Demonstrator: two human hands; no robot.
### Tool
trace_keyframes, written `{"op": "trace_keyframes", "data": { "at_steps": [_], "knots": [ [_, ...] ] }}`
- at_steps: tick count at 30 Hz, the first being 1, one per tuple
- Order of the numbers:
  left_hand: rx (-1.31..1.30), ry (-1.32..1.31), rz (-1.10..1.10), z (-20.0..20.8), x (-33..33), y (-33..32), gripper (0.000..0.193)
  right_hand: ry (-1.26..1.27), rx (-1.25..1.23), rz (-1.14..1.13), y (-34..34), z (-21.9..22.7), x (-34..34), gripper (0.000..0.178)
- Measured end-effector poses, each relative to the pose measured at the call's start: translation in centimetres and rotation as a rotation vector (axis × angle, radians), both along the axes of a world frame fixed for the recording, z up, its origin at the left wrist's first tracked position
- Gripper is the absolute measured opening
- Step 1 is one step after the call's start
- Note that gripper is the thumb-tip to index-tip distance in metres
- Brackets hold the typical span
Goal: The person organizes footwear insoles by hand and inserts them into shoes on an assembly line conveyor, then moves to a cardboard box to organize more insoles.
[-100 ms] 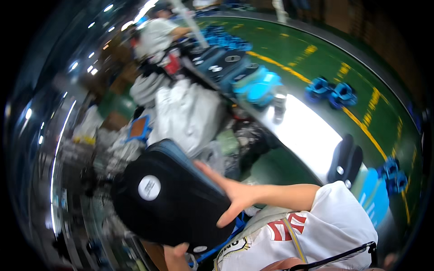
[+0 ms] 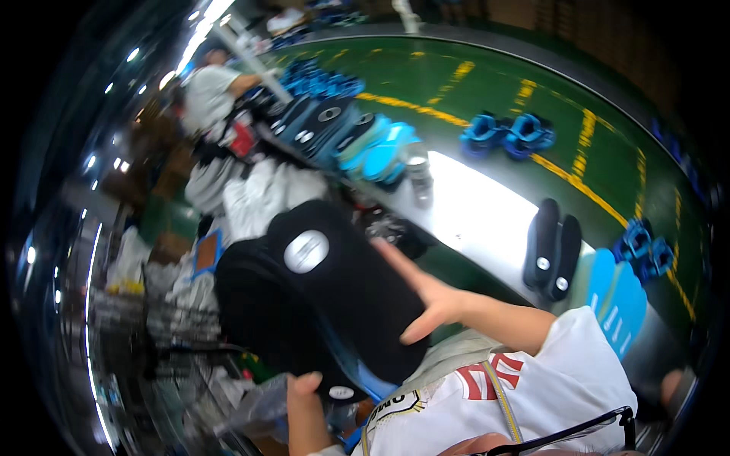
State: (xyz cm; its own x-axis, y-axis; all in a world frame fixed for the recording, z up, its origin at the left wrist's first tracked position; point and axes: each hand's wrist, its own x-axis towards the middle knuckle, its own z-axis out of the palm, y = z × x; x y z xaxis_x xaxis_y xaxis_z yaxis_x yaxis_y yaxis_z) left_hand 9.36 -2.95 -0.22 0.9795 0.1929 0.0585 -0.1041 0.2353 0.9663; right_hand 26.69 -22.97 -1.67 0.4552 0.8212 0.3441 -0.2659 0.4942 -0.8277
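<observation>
Shifted since the earlier frame: upper black insole [image 2: 361, 304], now fanned apart from the lower black insoles [image 2: 251, 304], opening a blue-edged gap.

Held items: both, in front of the shirt [image 2: 494, 387]. Right hand [image 2: 441, 300]: thumb and fingers spread along the upper insole's edge, gripping it. Left hand [image 2: 306, 395]: thumb beside the lower insoles' near end; fingers hidden, grip cannot be told.

Progress, as judged: held insoles not yet set down; dark pair [image 2: 540, 243] and light-blue insoles [image 2: 623, 311] already laid on the white table [image 2: 479, 213]. Remaining count: cannot be told.

Writing: pale round labels on black insoles, print too blurred to read; red block lettering on shirt, not transcribed.

Farther off: clear jar [image 2: 419, 175], beside more blue insoles [image 2: 391, 152]; dark insole stack [image 2: 323, 125] beyond; blue shoes [image 2: 480, 135] on green floor; co-worker [image 2: 209, 95], blurred.
</observation>
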Motion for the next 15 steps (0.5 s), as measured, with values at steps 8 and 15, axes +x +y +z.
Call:
{"op": "trace_keyframes", "data": {
  "at_steps": [8, 15],
  "knots": [
    [-0.464, 0.476, -0.595, -3.3, 19.9, -18.5, 0.066, 0.357, 0.263, -1.001, -28.9, -7.8, -5.1, 0.064],
    [-0.631, 0.6, -1.006, -10.8, 23.1, -34.2, 0.064, 0.282, 0.181, -1.726, -33.6, -4.7, -16.8, 0.076]
  ]
}}
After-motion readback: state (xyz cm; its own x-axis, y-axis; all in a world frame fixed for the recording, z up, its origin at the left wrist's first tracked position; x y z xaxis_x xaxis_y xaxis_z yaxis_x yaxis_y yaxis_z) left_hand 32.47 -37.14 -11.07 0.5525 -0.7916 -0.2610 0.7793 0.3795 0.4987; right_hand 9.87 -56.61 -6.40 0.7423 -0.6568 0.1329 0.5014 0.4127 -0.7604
